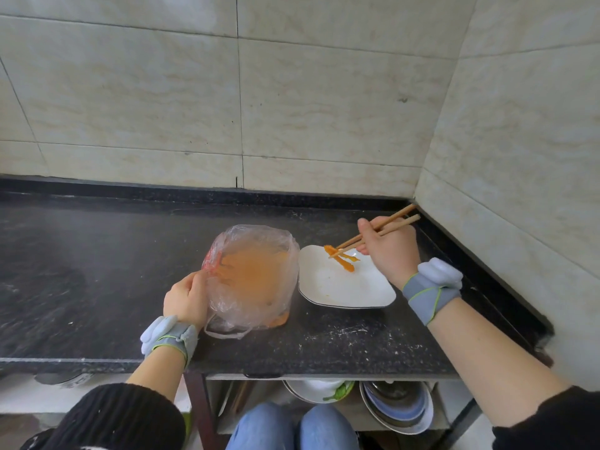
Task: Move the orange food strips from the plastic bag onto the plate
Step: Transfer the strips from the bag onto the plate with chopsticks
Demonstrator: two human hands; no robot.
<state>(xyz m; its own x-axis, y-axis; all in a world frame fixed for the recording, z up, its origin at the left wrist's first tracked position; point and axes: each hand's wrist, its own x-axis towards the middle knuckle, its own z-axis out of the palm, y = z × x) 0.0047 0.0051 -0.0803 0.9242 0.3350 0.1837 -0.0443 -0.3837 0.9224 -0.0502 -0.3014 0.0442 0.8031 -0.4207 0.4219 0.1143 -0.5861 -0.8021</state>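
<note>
A clear plastic bag (253, 277) full of orange food strips sits on the dark counter. My left hand (186, 298) pinches the bag's left edge. To its right lies a white square plate (344, 289) with a few orange strips (342, 258) at its far side. My right hand (391, 246) holds wooden chopsticks (380, 228), whose tips rest on or grip one strip over the plate.
The dark stone counter (97, 271) ends at a tiled wall behind and another on the right. Below the counter's front edge, a shelf holds stacked bowls and plates (396, 404). My knees show at the bottom.
</note>
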